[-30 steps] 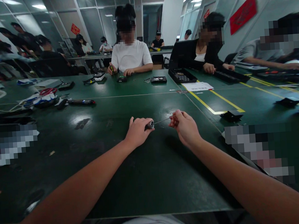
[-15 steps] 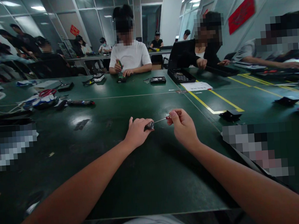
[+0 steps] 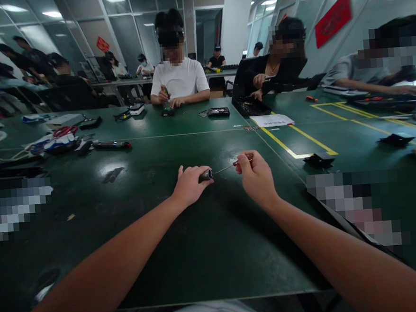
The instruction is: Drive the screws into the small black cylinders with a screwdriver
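1. Curled snugly, my left hand (image 3: 189,185) holds a tube (image 3: 206,175) in front of me, maybe to steady it.
2. My right hand (image 3: 257,174) pinches a thin rod (image 3: 223,169), perhaps to point it at the tube.

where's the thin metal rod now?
Head view, just right of centre: the rod is in the right hand, pointing at the cylinder in the left hand.

Well in from the near edge of the dark green counter (image 3: 200,251), our left hand (image 3: 188,185) holds a grey metallic cylinder (image 3: 205,175); our right hand (image 3: 258,175) pinches a thin red-handled metal tool (image 3: 225,167) pointing at it.
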Motion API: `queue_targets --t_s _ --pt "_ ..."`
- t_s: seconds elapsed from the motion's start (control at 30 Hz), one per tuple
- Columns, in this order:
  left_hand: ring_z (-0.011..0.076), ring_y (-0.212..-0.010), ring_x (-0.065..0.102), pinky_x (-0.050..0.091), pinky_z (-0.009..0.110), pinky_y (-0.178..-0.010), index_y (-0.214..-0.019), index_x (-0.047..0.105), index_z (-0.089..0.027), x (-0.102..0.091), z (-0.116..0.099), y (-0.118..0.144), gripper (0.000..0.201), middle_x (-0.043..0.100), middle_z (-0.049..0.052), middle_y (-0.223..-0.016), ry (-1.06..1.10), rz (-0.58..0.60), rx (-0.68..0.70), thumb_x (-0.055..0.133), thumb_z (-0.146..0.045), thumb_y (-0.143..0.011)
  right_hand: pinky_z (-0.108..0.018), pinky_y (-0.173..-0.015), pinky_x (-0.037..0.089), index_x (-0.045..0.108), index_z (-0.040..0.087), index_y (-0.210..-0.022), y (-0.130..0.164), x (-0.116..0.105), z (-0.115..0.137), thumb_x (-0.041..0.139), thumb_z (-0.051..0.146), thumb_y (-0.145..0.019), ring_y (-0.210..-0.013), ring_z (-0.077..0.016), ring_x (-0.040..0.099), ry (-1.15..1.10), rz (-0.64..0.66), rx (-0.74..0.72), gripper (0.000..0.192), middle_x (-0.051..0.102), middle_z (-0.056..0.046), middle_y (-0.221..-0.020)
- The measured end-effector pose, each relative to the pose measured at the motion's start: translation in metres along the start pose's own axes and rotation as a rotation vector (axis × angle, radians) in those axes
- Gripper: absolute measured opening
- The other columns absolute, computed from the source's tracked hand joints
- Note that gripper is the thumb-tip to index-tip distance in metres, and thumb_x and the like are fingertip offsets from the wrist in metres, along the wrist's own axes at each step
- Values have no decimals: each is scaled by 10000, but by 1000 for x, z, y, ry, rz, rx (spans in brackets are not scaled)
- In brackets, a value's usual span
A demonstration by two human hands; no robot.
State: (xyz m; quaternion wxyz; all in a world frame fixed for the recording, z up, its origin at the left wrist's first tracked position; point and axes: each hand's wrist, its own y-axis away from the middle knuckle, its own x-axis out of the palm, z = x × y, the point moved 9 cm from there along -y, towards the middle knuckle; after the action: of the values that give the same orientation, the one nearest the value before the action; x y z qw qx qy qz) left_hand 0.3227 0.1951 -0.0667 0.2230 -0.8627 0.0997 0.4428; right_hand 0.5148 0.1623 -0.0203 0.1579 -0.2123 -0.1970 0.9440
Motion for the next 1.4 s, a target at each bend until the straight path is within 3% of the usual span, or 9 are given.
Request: queue_targets --t_s 0.33,0.4,0.5,0.57,0.7,0.87,1.13,1.27,1.4 --pt "282 -1153 587 158 680 -1185 -1200 628 -290 3 4 -1 319 689 38 -1153 43 16 -43 695 -382 -903 -359 -674 431 558 229 -894 -4 -1 -9 460 445 -976 -689 -204 601 25 -20 75 251 656 -31 -756" --pt "267 -1094 604 269 631 -1163 -1156 643 -268 1 2 -1 276 685 38 -1108 63 7 -34 694 -365 -903 -361 -681 431 557 232 -890 -4 -1 -10 464 449 -972 -692 -206 602 14 -22 86 250 654 -28 -755" --pt "234 -1005 616 486 444 -997 -1085 658 -219 -6 -2 0 210 654 56 -1092 128 -39 -24 685 -315 -900 -365 -685 431 559 234 -890 -4 -2 -11 465 454 -972 -698 -209 604 15 -25 90 253 650 -26 -755" --pt "220 -1018 613 514 377 -930 -1128 641 -204 -11 -4 1 237 635 64 -1136 163 -74 -19 665 -282 -906 -365 -684 430 563 233 -895 -4 -3 -11 462 458 -976 -703 -210 603 14 -27 86 260 648 -25 -759" --pt "222 -1085 601 492 378 -978 -1253 575 -201 -18 -16 3 330 629 68 -1196 161 -70 30 609 -269 -932 -361 -684 428 565 233 -904 -4 -4 -10 462 471 -979 -713 -211 605 0 -32 75 270 652 -23 -766" --pt "223 -983 633 514 361 -873 -1151 599 -201 -13 -41 4 254 660 67 -1110 102 83 64 572 -200 -899 -363 -688 444 560 232 -903 -4 -5 -8 458 455 -983 -714 -206 607 -14 -45 63 257 647 -23 -763" --pt "280 -983 667 513 357 -781 -1179 641 -260 32 -48 -6 362 701 74 -1115 -235 504 -20 665 -459 -878 -357 -685 451 568 222 -924 -5 -5 -7 453 462 -983 -703 -202 614 -15 -48 45 273 662 -27 -761" --pt "243 -939 666 499 331 -769 -1088 655 -238 32 -47 -6 321 696 65 -1104 -274 580 -58 650 -480 -877 -354 -684 458 572 218 -931 -5 -4 -5 458 457 -980 -696 -198 613 -28 -44 35 270 672 -33 -771" --pt "235 -891 663 481 332 -737 -1053 661 -234 24 -46 -3 287 704 62 -1064 -267 560 -65 628 -448 -864 -360 -693 455 576 220 -930 -4 -3 -4 460 456 -980 -696 -200 613 -25 -37 30 267 660 -26 -751"
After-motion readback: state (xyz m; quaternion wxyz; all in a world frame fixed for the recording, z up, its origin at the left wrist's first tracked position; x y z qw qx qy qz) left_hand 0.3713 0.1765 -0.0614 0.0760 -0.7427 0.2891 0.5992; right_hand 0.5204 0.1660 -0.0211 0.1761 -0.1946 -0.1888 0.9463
